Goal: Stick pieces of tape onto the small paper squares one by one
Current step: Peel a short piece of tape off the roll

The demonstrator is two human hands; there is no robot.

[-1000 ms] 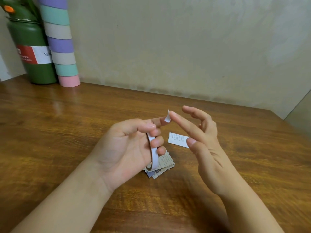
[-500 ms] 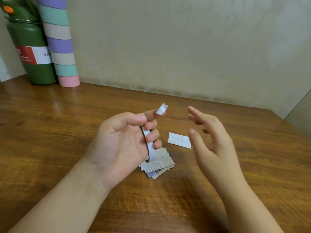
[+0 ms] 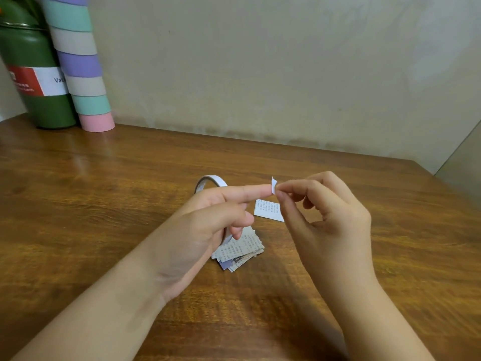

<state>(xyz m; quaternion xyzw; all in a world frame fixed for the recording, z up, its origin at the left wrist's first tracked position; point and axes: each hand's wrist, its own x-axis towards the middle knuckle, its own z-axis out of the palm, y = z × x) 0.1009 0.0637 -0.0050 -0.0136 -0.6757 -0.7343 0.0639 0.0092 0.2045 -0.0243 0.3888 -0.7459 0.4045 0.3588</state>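
My left hand [image 3: 208,220] holds a white tape roll [image 3: 208,181] above the table, its index finger stretched out to the right. A small white tape piece [image 3: 273,185] sticks up from that fingertip. My right hand [image 3: 322,220] pinches this tape piece between thumb and index finger. A single printed paper square [image 3: 268,210] lies flat on the table under the fingertips. A small stack of printed paper squares [image 3: 240,252] lies just below my left hand, partly hidden by it.
The wooden table [image 3: 104,204] ends at a plain wall behind. At the back left stand a green bottle [image 3: 33,82] with a red and white label and a tall stack of pastel tape rolls [image 3: 80,63]. The table's right edge runs near the far right corner.
My left hand turned palm down and stretched its index finger out with the tape piece on its tip. My right hand, open before, closed in and now pinches that piece.
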